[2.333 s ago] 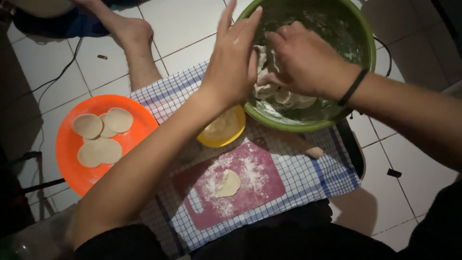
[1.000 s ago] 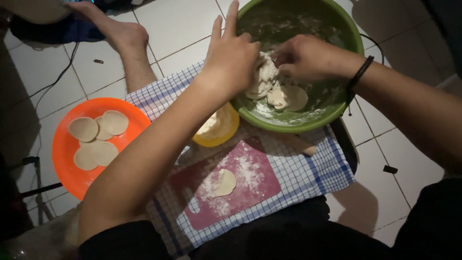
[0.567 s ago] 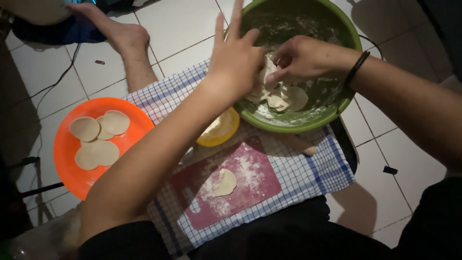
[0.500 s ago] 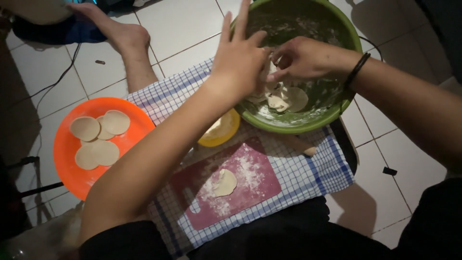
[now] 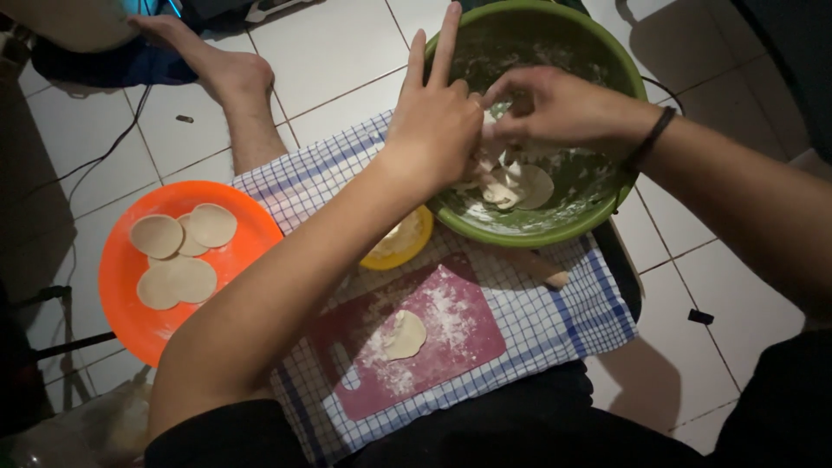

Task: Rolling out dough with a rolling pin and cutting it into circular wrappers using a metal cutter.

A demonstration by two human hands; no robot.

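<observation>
Dough lump [image 5: 511,182] inside green bowl [image 5: 598,217], at checked cloth's [image 5: 563,321] far right corner. Left hand [image 5: 438,121] steadies lump, two fingers raised; right hand [image 5: 546,108] pinches piece off top. Likely soft, sticky, stretchy: take small pinch at edge.

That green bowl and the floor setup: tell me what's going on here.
A person seated on the tiled floor has both hands in the green bowl, the left hand and right hand pinching at a lump of dough. On the checked cloth lies a floured red cutting board with one small dough piece. An orange plate holds flat dough rounds.
</observation>
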